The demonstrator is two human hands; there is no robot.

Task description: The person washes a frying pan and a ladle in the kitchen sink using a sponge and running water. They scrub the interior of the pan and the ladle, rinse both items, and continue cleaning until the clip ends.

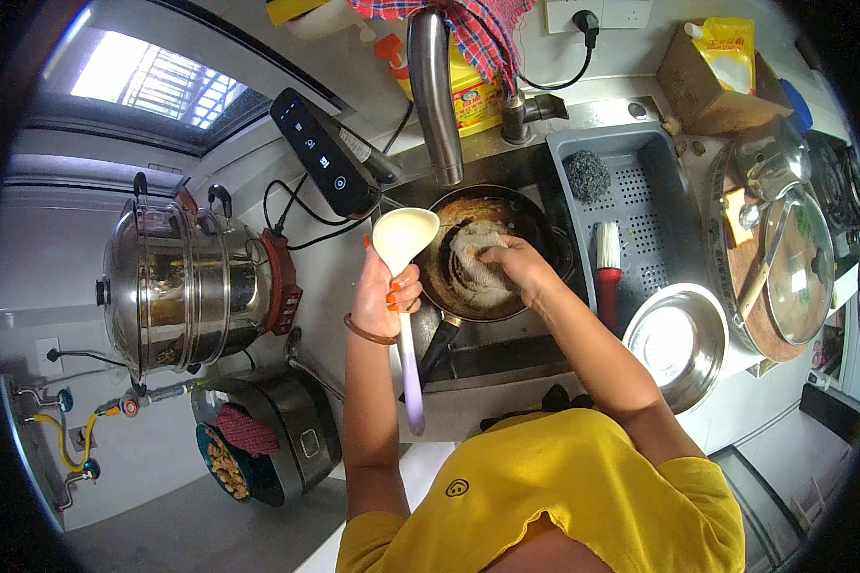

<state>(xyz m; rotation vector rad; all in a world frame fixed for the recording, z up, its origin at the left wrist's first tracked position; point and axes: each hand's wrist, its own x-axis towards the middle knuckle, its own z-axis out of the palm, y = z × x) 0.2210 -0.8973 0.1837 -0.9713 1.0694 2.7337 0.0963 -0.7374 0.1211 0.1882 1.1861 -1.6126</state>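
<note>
My left hand (394, 290) grips a ladle (405, 229) by its white and purple handle, its cream bowl raised beside the pan. In my right hand (512, 265) is a crumpled pale cloth (476, 251), pressed into a dark frying pan (444, 308) that holds whitish, cloudy liquid with brown residue along its inner wall. The pan sits in a dark sink (537, 351), below a steel faucet (437, 107). Its black handle (438, 349) points down and left, towards my body.
A grey perforated basket (652, 268) right of the pan holds a steel-wool scrubber (587, 176) and a red-handled brush (608, 276). Near it stand a steel bowl (717, 336) and a glass lid (803, 286). Left are a steel steamer (208, 286) and a black appliance (301, 422).
</note>
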